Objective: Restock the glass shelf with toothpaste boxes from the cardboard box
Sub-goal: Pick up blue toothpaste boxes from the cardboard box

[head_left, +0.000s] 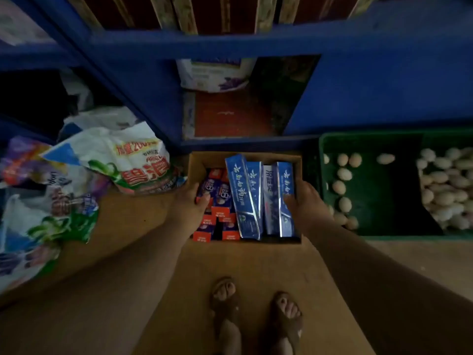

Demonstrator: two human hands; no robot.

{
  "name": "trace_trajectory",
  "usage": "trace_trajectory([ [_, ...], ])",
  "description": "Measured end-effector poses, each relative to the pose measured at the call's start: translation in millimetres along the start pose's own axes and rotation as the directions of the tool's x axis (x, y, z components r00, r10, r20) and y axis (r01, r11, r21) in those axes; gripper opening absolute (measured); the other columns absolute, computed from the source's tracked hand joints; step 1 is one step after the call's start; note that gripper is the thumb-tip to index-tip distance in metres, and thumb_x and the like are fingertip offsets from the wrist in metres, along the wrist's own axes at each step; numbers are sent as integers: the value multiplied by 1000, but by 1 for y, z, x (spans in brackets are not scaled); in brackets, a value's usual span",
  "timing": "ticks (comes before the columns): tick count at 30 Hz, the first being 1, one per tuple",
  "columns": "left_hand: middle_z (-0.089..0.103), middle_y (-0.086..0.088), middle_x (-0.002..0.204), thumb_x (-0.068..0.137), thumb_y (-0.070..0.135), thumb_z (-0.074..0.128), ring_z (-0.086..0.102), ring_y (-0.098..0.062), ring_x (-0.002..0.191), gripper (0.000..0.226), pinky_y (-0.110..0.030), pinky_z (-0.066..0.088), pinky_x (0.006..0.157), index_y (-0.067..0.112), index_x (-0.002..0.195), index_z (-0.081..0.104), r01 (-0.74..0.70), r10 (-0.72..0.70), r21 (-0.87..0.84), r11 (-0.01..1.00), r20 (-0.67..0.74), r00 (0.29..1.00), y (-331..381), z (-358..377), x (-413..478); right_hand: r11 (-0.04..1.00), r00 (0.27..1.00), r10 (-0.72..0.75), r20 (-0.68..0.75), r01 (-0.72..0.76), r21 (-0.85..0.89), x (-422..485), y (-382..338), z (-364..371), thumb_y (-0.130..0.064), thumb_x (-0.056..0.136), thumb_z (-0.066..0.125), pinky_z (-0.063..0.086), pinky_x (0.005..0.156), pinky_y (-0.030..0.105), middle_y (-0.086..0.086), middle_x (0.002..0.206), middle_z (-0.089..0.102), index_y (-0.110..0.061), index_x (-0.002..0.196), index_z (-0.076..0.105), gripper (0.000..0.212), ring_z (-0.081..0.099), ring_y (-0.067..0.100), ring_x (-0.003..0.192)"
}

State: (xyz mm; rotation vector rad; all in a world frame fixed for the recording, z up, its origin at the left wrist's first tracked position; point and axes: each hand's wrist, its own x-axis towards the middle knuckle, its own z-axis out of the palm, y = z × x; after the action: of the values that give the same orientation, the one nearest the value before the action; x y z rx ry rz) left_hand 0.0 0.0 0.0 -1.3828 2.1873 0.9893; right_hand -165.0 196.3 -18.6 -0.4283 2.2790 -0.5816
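Both arms reach down into the cardboard box (245,156) on the floor. The left hand (189,203) grips the box's left wall, thumb curled inside against the small red-and-purple boxes (217,198); the fingers on the outside are hidden behind the wall. The right hand (305,201) is at the right wall, fingertips pressed on the outermost of the long blue toothpaste boxes (245,198), but the fingers' undersides are out of sight, so I can't tell if it's clamped on that box or on the wall. The blue boxes stand tilted, side by side, filling the right half. Dim light blurs the print. Left of it, crumpled detergent bags (120,160) sprawl, partly cut off. Right, a green crate (340,139) of eggs (344,174) runs off frame. The blue shelving (230,44) looms above; no glass shelf is distinguishable.
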Motion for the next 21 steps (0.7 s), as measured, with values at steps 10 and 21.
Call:
trace_trajectory([
  [10, 4, -4, 161, 99, 43, 36, 13, -27, 147, 61, -42, 24, 115, 22, 153, 13, 56, -55, 115, 992, -13, 998, -30, 41, 64, 990, 996, 91, 5, -90, -107, 50, 36, 39, -35, 92, 50, 32, 108, 46, 3, 158, 18, -26, 148, 25, 62, 30, 32, 140],
  [21, 45, -15, 143, 103, 30, 31, 51, -32, 122, 48, -43, 46, 96, 22, 150, 24, 223, -253, -175, 959, -170, 952, -54, 69, 106, 948, 938, 307, -163, -316, -35, 71, 49, 57, -22, 97, 40, 42, 77, 40, 20, 119, 59, -14, 133, 34, 37, 59, 38, 104],
])
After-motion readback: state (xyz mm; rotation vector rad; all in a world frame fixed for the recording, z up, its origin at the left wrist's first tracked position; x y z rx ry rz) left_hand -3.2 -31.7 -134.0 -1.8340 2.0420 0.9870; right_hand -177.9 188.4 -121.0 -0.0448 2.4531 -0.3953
